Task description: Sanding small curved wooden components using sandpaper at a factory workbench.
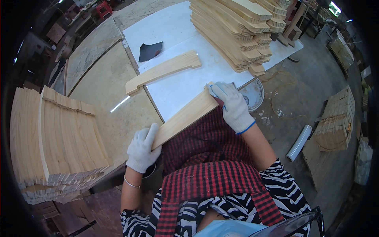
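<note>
A pale wooden board (pixel 185 115) lies slantwise in front of me over my checked apron. My left hand (pixel 143 148), in a white knit glove, grips its near left end, thumb on top. At its far right end, my right hand (pixel 233 103), in a white glove with a blue cuff, is closed over the edge. Beneath those fingers shows a bit of reddish-brown sheet, apparently sandpaper (pixel 220 102), mostly hidden. Beyond the board, a shaped wooden piece (pixel 164 73) with stepped ends rests on the table. Behind it lies a dark, curled sheet of sandpaper (pixel 150 51).
A tall stack of shaped wooden pieces (pixel 237 31) stands on the white-covered table (pixel 173 94) at the far right. Another stack (pixel 67 138) is at the left. On the floor to the right are a bucket (pixel 254 94), a white roll (pixel 299 143) and a tied wood bundle (pixel 335 118).
</note>
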{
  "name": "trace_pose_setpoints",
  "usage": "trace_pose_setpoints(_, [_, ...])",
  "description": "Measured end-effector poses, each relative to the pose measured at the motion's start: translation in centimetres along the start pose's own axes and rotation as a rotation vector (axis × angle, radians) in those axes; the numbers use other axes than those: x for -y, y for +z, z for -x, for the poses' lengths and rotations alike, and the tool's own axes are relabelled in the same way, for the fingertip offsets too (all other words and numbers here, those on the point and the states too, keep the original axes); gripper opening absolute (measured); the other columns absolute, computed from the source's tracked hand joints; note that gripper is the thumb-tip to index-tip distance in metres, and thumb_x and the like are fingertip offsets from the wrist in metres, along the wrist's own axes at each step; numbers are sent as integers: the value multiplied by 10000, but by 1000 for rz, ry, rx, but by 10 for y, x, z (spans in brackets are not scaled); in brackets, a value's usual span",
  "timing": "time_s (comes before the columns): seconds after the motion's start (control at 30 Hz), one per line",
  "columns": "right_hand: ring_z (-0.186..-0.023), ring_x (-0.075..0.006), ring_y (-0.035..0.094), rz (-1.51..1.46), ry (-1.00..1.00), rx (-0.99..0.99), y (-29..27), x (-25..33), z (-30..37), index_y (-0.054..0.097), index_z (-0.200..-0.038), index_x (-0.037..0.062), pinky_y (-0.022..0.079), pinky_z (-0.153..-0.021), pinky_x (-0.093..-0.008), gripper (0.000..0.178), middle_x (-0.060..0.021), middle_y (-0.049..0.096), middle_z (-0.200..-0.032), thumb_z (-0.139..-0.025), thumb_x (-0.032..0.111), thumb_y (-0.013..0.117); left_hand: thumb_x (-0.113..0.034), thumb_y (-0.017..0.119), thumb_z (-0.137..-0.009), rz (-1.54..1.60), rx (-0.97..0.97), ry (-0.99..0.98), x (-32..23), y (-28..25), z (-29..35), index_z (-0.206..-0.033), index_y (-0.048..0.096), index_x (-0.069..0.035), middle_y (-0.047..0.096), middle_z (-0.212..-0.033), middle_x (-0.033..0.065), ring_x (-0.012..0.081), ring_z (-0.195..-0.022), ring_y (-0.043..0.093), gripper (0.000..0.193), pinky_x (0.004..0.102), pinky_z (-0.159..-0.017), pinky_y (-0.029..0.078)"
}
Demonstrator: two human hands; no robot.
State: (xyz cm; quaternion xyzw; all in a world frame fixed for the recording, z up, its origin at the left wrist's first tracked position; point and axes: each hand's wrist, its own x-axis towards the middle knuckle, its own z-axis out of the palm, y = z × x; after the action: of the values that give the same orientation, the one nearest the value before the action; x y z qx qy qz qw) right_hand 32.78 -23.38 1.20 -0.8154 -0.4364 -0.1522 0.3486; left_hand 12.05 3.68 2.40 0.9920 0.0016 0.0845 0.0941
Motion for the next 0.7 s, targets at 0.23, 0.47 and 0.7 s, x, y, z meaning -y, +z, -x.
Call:
trace_pose_setpoints(0.23, [-851, -267, 641, -188, -467, 41, 29, 79, -22, 668, -897, 143, 465, -1007, -436, 119, -48, 598, -755, -797, 184, 620, -174, 704, -772, 147, 18, -56, -28, -1, 7, -1304, 630, -123, 681, -1029, 149, 367, -876, 671, 540, 438, -769, 542])
trace_pose_setpoints(0.47, [-997, -342, 633, 88, -135, -72, -1, 1, -64, 677, -1079, 62, 459, -983, -473, 265, -149, 686, -1012, -822, 98, 623, -180, 702, -808, 675, 118, -381, -21, -16, -2, -1211, 666, -43, 717, -868, 92, 238, -695, 677, 427, 345, -621, 528])
trace_pose_setpoints(0.7, [-1080, -316, 605, 10, -309, 210, 30, 32, -50, 658, -1135, 83, 465, -1000, -460, 341, -139, 651, -1077, -797, 71, 619, -166, 704, -804, 1560, 157, -621, -17, -6, 17, -939, 680, 19, 709, -765, 119, 107, -503, 575, 230, 217, -432, 383])
